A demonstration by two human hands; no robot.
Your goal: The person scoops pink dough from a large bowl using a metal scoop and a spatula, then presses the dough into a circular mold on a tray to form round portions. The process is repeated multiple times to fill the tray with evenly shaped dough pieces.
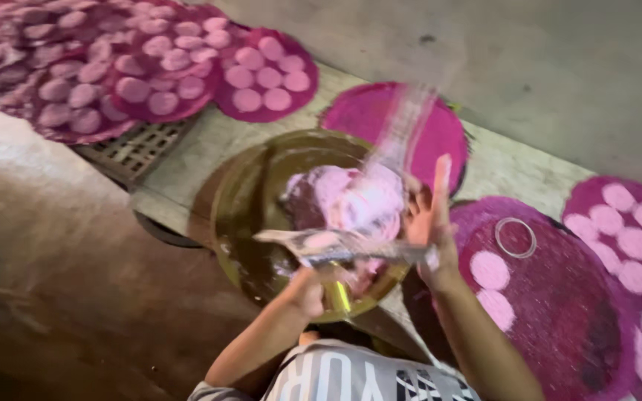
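A brass bowl holds a lump of pink dough. My left hand is at the bowl's near rim, closed on the end of a clear plastic sheet smeared with pink. The sheet stretches across the bowl to my right hand and a blurred part of it streaks upward. My right hand is dusted pink, with its fingers stretched up and apart, and the sheet lies against its palm. A metal ring lies on a round magenta mat beside flat pink discs.
Several round magenta mats covered with pink discs lie at the top left and right. A bare mat is behind the bowl. A slatted crate sits under the left mats. Grey concrete floor spreads beyond.
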